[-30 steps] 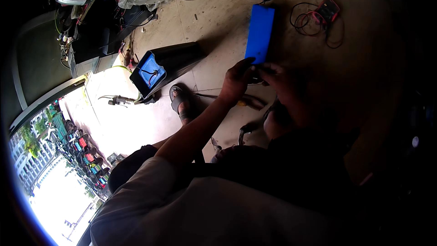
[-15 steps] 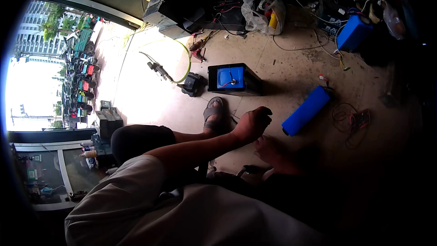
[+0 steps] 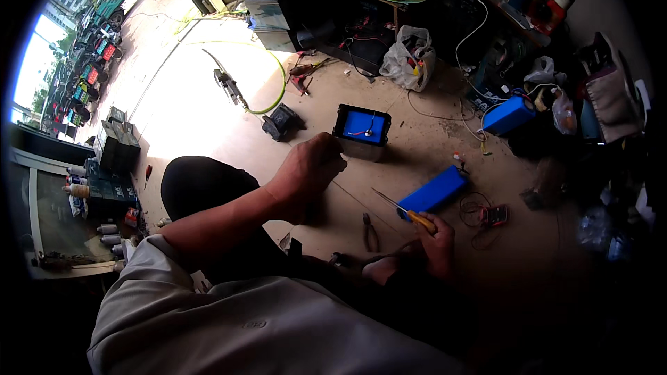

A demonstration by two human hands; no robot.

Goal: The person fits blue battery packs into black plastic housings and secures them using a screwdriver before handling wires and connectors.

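My left hand [image 3: 306, 170] is closed, raised in front of the near left side of a black open-topped case [image 3: 361, 148]. Its fingertips are in shadow, and I cannot make out what they hold. Inside the case sits a blue-wrapped battery pack [image 3: 359, 122] with a thin red lead on top. Low on the right, my right hand [image 3: 439, 244] is wrapped round the yellow handle of a screwdriver [image 3: 421, 221]. Its long shaft points up and left, across the end of a second blue battery pack [image 3: 441, 189] lying on the floor. Pliers [image 3: 370, 232] lie between my hands.
A red multimeter [image 3: 495, 215] with coiled leads lies right of the loose pack. Beyond the case are a black plastic part [image 3: 282, 122], a yellow-green cable [image 3: 281, 83] and a plastic bag [image 3: 410, 62]. Another blue pack [image 3: 509, 115] stands at right among wires.
The view has shifted. My right hand, shadowed and without a visible tool before, now holds a screwdriver. My left hand has moved left, nearer the case. The pliers have come into sight.
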